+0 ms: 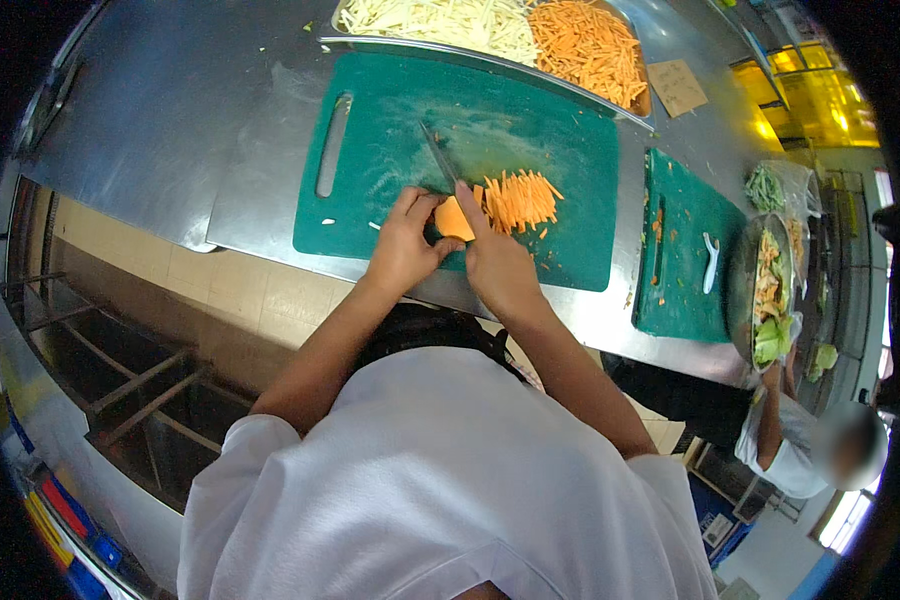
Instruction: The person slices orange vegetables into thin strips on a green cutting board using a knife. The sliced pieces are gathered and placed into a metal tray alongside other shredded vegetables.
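My left hand [409, 244] grips a piece of orange vegetable [454, 219], likely carrot, against the green cutting board [390, 150]. In my right hand [501, 262] is a kitchen knife [439, 156], its blade pointing away from me and my index finger laid along it. The handle is hidden inside my fist. Just right of the knife lies a pile of orange vegetable strips [525, 201], with small scraps around it on the board.
Beyond the board stands a metal tray [450, 49] of pale shreds [442, 22] and orange shreds [589, 52]. Cardboard [677, 88] lies beside it. To the right are a second green board [690, 247] with a peeler [711, 262], a metal bowl [746, 292] of peelings, and another person [787, 442].
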Tool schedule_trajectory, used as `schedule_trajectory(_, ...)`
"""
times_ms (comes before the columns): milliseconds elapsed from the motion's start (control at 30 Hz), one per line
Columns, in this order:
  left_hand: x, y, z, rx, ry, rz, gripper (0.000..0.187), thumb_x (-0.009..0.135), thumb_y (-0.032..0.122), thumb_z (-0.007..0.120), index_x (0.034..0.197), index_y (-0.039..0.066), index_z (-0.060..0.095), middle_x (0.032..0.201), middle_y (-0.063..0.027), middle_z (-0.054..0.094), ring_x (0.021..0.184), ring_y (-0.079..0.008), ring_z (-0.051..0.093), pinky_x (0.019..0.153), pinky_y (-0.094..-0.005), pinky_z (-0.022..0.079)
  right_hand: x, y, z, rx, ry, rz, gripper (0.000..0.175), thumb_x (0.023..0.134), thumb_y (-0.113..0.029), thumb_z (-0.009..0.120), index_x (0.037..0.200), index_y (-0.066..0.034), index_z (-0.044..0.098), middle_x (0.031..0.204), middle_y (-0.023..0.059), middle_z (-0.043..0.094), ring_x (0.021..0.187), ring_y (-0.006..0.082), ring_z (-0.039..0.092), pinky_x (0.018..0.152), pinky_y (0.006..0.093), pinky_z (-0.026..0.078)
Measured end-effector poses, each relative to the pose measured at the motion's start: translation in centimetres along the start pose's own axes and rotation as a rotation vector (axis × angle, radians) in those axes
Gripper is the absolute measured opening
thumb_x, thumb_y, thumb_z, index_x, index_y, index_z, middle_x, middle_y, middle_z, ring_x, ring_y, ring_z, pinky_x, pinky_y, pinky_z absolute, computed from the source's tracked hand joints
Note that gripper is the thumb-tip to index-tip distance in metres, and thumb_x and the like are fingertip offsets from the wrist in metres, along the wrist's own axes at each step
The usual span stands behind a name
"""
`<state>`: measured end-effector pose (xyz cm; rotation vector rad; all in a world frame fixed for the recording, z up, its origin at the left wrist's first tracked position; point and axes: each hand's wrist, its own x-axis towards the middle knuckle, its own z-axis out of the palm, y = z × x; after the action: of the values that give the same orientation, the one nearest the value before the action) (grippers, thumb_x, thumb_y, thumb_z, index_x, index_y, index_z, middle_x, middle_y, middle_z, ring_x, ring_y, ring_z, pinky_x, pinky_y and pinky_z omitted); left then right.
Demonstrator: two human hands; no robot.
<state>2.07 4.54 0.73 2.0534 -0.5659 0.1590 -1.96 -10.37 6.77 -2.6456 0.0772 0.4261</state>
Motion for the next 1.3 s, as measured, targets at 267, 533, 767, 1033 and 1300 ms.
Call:
schedule_trajectory(267, 0.1, 0.9, -0.3, -0.064, -0.006, -0.096, 0.063, 0.056, 0.017, 0.088, 0.110, -0.001, 0.060, 0.099, -0.0147, 0.055, 0.086, -0.0307, 0.059, 0.074, -0.0361, 0.051, 0.0, 1.5, -0.6, 0.159, 0.122, -0.195, 0.075, 0.085, -0.004, 0.051, 0.151, -0.0209, 0.020, 0.073, 0.0254, 0.062, 0.068, 0.0408, 0.064, 0.065, 0.0486, 0.050)
schedule_trajectory(533, 0.0, 0.6, 0.0, -0.040, -0.002, -0.060, 0.062, 0.056, 0.015, 0.088, 0.109, -0.002, 0.060, 0.099, -0.0151, 0.055, 0.086, -0.0322, 0.059, 0.074, -0.0367, 0.051, -0.6, 1.0, -0.3, 0.066, 0.020, -0.075, 0.079, 0.084, -0.007, 0.054, 0.151, -0.0262, 0.018, 0.084, 0.0257, 0.066, 0.074, 0.0435, 0.065, 0.067, 0.0534, 0.051)
schedule_trajectory(767, -0.1, 0.4, -0.1, -0.081, -0.009, -0.104, 0.063, 0.056, 0.015, 0.088, 0.111, -0.001, 0.060, 0.101, -0.0140, 0.056, 0.086, -0.0297, 0.060, 0.073, -0.0359, 0.051, 1.5, 1.2, -0.5, 0.153, 0.040, -0.130, 0.078, 0.084, -0.003, 0.052, 0.152, -0.0241, 0.020, 0.078, 0.0256, 0.064, 0.072, 0.0419, 0.064, 0.066, 0.0502, 0.049)
schedule_trajectory(1033, -0.4, -0.1, 0.1, -0.065, 0.011, -0.086, 0.064, 0.056, 0.017, 0.088, 0.112, 0.000, 0.062, 0.104, -0.0137, 0.058, 0.088, -0.0283, 0.060, 0.073, -0.0343, 0.052, -0.9, 0.2, -0.7, 0.112, 0.007, -0.059, 0.075, 0.085, -0.002, 0.051, 0.151, -0.0222, 0.022, 0.076, 0.0258, 0.063, 0.071, 0.0420, 0.064, 0.067, 0.0509, 0.048)
schedule_trajectory(1300, -0.3, 0.4, -0.6, -0.117, -0.037, -0.134, 0.061, 0.060, 0.014, 0.086, 0.115, 0.002, 0.062, 0.106, -0.0150, 0.059, 0.090, -0.0304, 0.061, 0.075, -0.0350, 0.052, 1.6, 0.9, 0.0, 0.162, 0.003, -0.089, 0.080, 0.083, -0.004, 0.054, 0.152, -0.0249, 0.018, 0.078, 0.0257, 0.064, 0.073, 0.0431, 0.064, 0.067, 0.0530, 0.051)
